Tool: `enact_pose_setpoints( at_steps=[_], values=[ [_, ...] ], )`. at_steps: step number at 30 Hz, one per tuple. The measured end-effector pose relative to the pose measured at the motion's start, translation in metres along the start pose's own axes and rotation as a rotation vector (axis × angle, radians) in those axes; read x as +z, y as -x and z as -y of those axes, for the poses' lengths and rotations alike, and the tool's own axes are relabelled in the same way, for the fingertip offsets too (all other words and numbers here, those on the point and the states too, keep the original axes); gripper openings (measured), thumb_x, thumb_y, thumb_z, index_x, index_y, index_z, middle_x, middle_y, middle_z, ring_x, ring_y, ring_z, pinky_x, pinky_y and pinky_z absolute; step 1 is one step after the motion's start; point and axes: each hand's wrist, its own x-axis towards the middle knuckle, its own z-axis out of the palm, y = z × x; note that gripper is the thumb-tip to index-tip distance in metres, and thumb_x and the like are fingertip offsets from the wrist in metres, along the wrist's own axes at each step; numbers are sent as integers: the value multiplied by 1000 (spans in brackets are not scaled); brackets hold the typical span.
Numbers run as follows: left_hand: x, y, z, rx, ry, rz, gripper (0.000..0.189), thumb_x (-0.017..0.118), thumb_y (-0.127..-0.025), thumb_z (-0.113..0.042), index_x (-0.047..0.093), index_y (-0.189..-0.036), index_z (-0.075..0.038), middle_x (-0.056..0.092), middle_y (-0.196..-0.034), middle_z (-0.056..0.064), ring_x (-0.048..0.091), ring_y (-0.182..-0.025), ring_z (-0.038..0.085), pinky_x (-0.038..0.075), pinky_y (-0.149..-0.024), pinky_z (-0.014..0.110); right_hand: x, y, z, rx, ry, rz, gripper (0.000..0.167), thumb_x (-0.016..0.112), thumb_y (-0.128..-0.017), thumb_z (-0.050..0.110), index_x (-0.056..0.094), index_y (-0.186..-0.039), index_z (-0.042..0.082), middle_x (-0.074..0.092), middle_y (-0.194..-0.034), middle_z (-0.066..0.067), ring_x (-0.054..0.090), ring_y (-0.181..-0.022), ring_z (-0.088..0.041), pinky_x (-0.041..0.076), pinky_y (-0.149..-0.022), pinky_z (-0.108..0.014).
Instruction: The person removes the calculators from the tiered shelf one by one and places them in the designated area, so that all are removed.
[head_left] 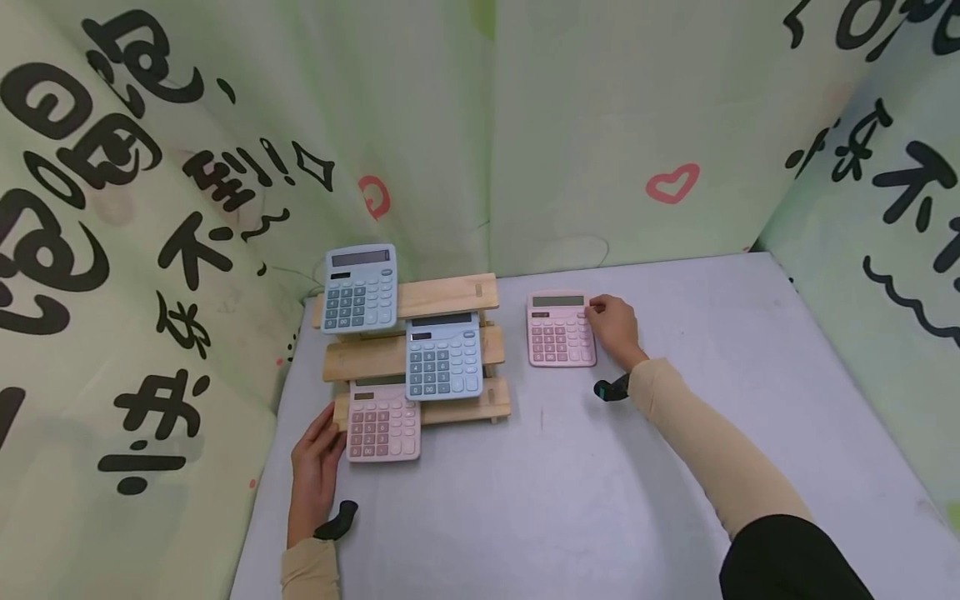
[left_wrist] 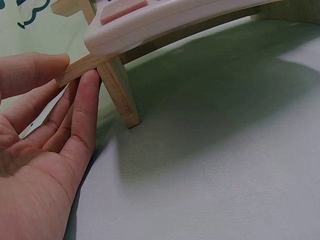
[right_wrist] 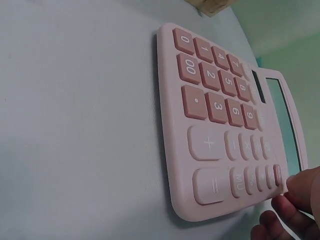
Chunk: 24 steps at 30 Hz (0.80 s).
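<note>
A tiered wooden rack (head_left: 468, 408) stands left of centre in the head view. My left hand (head_left: 315, 467) pinches the left end of its lowest slat, the thumb on top and fingers underneath, as the left wrist view shows close up. A pink calculator (head_left: 384, 429) leans on that lowest slat beside the hand. Right of the rack, a second pink calculator (head_left: 561, 333) lies on the table. My right hand (head_left: 617, 329) grips its right edge near the display (right_wrist: 284, 125). In the right wrist view the thumb is at the edge, with other fingers bent below.
Two blue calculators rest on the rack, one at the top left (head_left: 362, 292) and one at the middle right (head_left: 444, 358). A white cloth covers the table (head_left: 510, 517). Pale green curtains (head_left: 570, 150) with black lettering enclose its back and sides.
</note>
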Motion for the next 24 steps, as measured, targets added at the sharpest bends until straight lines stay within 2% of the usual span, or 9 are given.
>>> enact_pose_setpoints(
  at_steps=[4, 8, 14, 17, 21, 24],
  values=[
    [0, 0, 0, 17, -4, 10, 56, 53, -109, -13, 37, -162, -11, 30, -170, 8, 53, -135, 4, 51, -104, 16, -1, 5, 1, -20, -15, -32, 38, 52, -109, 19, 61, -136, -5, 66, -124, -25, 61, -108, -36, 53, -98, -49],
    [0, 0, 0, 14, 6, 17, 56, 54, -109, -13, 38, -162, -12, 31, -170, 8, 52, -137, 6, 51, -105, 17, -2, 10, 0, -14, -51, -32, 38, 52, -109, 20, 61, -137, -4, 64, -130, -26, 60, -112, -37, 54, -97, -47],
    [1, 0, -1, -3, 2, -9, 52, 52, -110, -12, 41, -161, -14, 33, -169, 4, 51, -138, 7, 51, -104, 16, 0, 16, 0, 3, -120, -32, 39, 53, -109, 22, 61, -139, -1, 63, -134, -24, 59, -115, -36, 53, -92, -41],
    [1, 0, -1, -9, 4, -17, 53, 53, -109, -13, 41, -161, -15, 34, -168, 3, 52, -136, 7, 51, -104, 15, 2, 20, 2, 18, -161, -30, 40, 54, -109, 23, 60, -142, 1, 62, -136, -22, 60, -117, -35, 53, -93, -39],
    [1, 1, -1, -11, 18, -22, 52, 53, -109, -12, 42, -160, -15, 35, -167, 2, 52, -136, 7, 51, -103, 15, 4, 29, 6, 43, -235, 5, 43, 55, -109, 26, 56, -147, 5, 61, -137, -19, 63, -116, -32, 57, -94, -35],
    [1, 2, 0, -6, 3, -24, 53, 52, -109, -12, 41, -161, -15, 32, -169, 2, 50, -137, 6, 51, -104, 15, 4, 38, 10, 46, -336, 67, 45, 53, -110, 27, 53, -150, 8, 61, -138, -19, 65, -117, -31, 58, -97, -33]
  ],
)
